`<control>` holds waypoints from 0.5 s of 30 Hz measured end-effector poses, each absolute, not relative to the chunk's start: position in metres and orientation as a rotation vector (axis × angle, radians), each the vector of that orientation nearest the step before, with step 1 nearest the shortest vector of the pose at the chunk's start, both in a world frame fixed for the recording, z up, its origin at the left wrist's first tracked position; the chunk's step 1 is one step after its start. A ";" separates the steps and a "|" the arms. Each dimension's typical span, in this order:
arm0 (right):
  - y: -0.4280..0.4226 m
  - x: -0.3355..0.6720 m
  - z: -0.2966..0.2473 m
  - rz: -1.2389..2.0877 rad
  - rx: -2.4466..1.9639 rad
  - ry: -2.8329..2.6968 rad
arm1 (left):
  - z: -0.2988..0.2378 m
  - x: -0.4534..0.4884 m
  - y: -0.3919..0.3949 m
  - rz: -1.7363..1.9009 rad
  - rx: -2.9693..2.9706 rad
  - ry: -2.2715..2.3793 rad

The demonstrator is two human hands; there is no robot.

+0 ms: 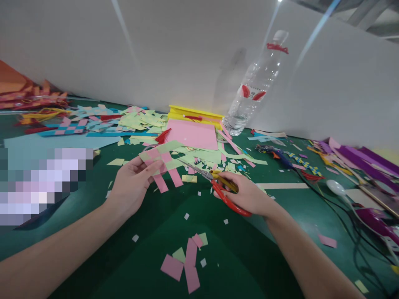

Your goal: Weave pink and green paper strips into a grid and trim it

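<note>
Between the thumb and fingers of my left hand (132, 182) is a piece of woven paper strips (170, 160), pink and pale green, with loose strip ends sticking out to the right and downward. My right hand (245, 191) grips a pair of scissors (232, 202) with red and yellow handles. Their blades point left, with the tips close to the green strips; I cannot tell whether they touch the paper. Behind both hands lies a pink paper sheet (191, 133) among green strips. Small pink and green offcuts (190, 253) are scattered on the green table (149, 265) in front.
A clear plastic bottle (252, 91) leans against the white wall panel (140, 54) by a yellow folded piece (199, 116). Green paper strips (141, 119) pile up at the back left. On the right lie purple paper (368, 162), a dark cable (333, 199) and a glue gun (374, 218).
</note>
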State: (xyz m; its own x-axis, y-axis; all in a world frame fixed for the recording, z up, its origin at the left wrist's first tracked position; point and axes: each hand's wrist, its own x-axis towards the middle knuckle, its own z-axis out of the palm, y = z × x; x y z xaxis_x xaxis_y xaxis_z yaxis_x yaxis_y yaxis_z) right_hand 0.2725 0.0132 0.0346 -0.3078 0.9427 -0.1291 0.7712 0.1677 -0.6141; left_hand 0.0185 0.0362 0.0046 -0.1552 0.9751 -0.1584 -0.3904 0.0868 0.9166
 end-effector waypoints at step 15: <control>0.014 0.271 0.036 1.021 -1.574 -2.122 | 0.008 0.020 0.036 1.402 0.710 1.135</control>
